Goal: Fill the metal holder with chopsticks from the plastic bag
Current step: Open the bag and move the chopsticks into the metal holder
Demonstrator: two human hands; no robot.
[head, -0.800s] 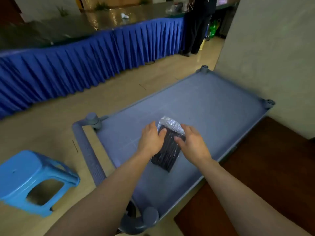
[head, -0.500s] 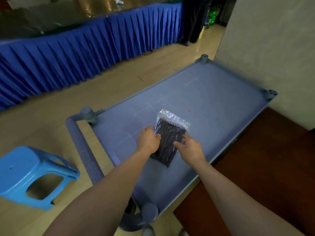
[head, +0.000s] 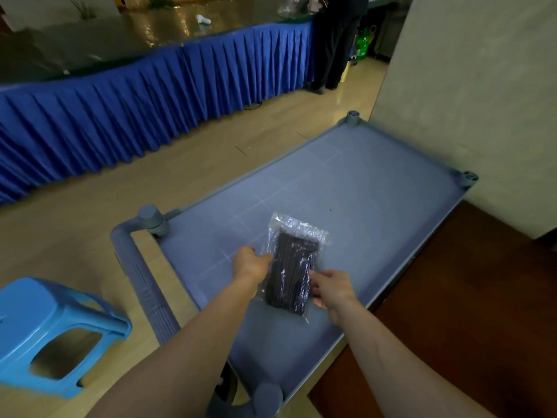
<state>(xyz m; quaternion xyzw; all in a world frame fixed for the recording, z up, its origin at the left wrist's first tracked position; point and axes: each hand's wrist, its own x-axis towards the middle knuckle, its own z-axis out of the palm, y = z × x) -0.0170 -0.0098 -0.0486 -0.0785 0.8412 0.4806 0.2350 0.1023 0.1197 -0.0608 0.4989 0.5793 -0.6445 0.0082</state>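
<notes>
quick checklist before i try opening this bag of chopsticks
1. Both hands on the bag: ok. The left hand holds the left edge of the clear plastic bag of dark chopsticks and the right hand holds its right edge.
2. Bag supported: ok. It lies on the grey-blue cart top.
3. Bag opened: not ok. The chopsticks are all inside the plastic.
4. Which end opens: cannot tell. The crinkled far end extends past the sticks, but no seam or flap shows.
5. Metal holder ready: not ok. None appears in view.
6. Room on the cart: ok. Bare surface lies beyond the bag.
</notes>
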